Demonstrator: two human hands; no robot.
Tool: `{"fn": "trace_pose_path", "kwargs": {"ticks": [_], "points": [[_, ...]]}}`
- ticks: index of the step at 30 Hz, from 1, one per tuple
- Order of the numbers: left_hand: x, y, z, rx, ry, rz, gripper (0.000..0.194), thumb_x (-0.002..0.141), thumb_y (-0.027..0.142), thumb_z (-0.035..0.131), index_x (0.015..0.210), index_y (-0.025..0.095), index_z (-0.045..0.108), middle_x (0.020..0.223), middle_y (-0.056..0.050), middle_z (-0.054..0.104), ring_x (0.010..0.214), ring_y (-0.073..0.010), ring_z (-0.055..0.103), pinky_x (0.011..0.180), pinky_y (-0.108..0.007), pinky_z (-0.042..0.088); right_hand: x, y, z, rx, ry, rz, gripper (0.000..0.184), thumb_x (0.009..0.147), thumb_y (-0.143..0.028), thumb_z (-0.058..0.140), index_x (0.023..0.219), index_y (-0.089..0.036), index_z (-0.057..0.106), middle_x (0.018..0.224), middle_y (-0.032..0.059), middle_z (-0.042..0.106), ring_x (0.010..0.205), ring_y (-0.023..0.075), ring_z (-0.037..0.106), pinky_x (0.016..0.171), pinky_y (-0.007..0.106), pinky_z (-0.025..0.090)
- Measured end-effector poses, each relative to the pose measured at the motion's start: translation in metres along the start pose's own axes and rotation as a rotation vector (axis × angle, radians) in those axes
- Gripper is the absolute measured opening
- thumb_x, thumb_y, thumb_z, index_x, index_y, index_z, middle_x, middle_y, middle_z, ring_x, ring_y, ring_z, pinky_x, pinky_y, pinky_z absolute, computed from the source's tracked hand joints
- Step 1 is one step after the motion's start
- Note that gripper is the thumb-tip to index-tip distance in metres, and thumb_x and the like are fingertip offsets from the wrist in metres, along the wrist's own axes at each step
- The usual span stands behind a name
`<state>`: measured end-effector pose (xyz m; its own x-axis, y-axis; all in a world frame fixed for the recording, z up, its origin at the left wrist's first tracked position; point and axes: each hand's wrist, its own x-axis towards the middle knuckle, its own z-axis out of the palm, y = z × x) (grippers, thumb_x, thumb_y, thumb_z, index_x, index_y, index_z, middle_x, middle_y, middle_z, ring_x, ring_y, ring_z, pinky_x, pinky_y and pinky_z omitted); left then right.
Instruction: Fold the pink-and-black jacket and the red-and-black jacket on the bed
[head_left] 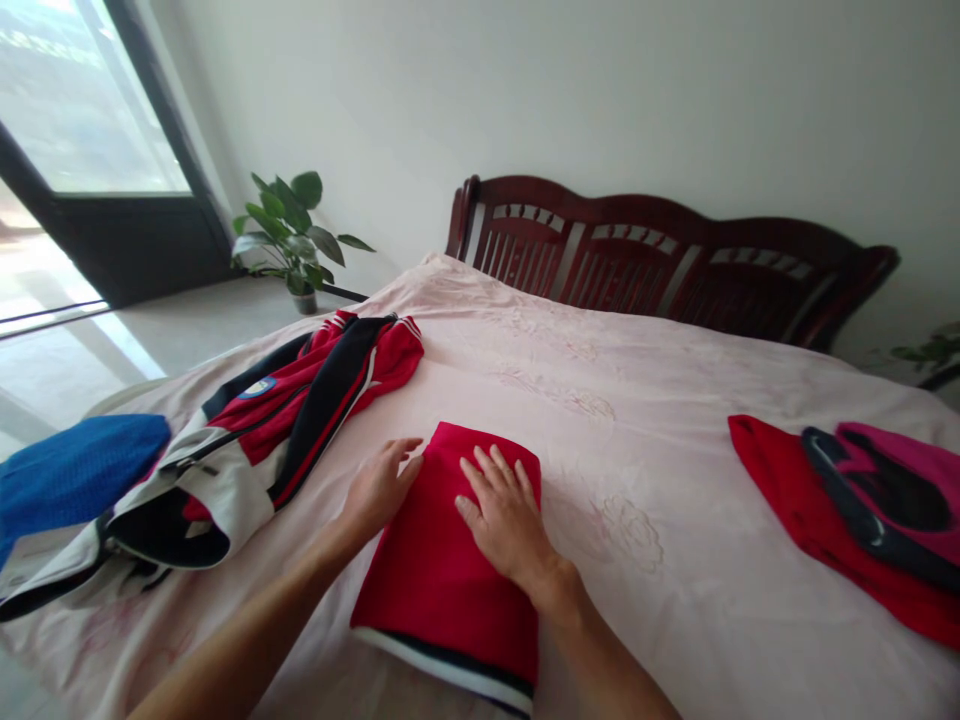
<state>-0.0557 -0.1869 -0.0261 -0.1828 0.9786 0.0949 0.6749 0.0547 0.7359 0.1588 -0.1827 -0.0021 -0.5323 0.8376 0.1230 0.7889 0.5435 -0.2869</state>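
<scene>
A folded red garment with a white and dark hem lies on the pink bedsheet in front of me. My right hand rests flat on top of it, fingers spread and open. My left hand lies at the garment's left edge, fingers stretched out and touching the fabric, holding nothing.
A red, black and white jacket lies crumpled to the left, beside a blue garment. Folded red and magenta clothes sit at the right. A dark wooden headboard stands behind, a potted plant on the floor left.
</scene>
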Motion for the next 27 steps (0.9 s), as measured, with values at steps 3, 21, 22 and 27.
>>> {"fn": "trace_pose_path", "kwargs": {"ticks": [3, 21, 22, 27], "points": [[0.047, -0.005, 0.004, -0.084, -0.036, -0.064, 0.058, 0.086, 0.047, 0.054, 0.136, 0.016, 0.054, 0.112, -0.012, 0.071, 0.095, -0.0238, 0.068, 0.083, -0.034, 0.052, -0.018, -0.024, -0.009, 0.109, -0.091, -0.216, 0.057, 0.098, -0.053, 0.040, 0.150, -0.031, 0.038, 0.162, 0.0014, 0.025, 0.151, 0.0220, 0.012, 0.123, 0.050, 0.008], [0.114, 0.008, 0.031, 0.031, -0.039, -0.027, 0.028, 0.081, 0.028, 0.049, 0.071, 0.016, 0.072, 0.062, -0.002, 0.066, 0.063, -0.0149, 0.058, 0.058, -0.024, 0.037, -0.037, -0.042, -0.007, 0.203, -0.259, -0.571, 0.042, 0.097, -0.052, 0.046, 0.135, -0.036, 0.056, 0.156, -0.0027, 0.039, 0.147, 0.0208, 0.026, 0.122, 0.049, 0.002], [0.117, 0.009, 0.029, 0.035, -0.022, -0.029, 0.028, 0.082, 0.027, 0.048, 0.074, 0.016, 0.073, 0.064, -0.003, 0.068, 0.065, -0.0153, 0.059, 0.060, -0.024, 0.039, -0.037, -0.041, -0.007, 0.209, -0.260, -0.574, 0.042, 0.097, -0.052, 0.047, 0.134, -0.037, 0.056, 0.156, -0.0029, 0.039, 0.147, 0.0204, 0.026, 0.123, 0.049, 0.003], [0.112, 0.025, 0.021, 0.008, 0.020, 0.043, 0.042, 0.092, 0.028, 0.035, 0.106, 0.011, 0.071, 0.089, -0.010, 0.076, 0.082, -0.0187, 0.068, 0.074, -0.026, 0.049, -0.035, -0.038, -0.004, 0.232, -0.256, -0.558, 0.042, 0.096, -0.052, 0.050, 0.134, -0.038, 0.057, 0.157, -0.0037, 0.038, 0.147, 0.0187, 0.025, 0.123, 0.047, 0.004]]}}
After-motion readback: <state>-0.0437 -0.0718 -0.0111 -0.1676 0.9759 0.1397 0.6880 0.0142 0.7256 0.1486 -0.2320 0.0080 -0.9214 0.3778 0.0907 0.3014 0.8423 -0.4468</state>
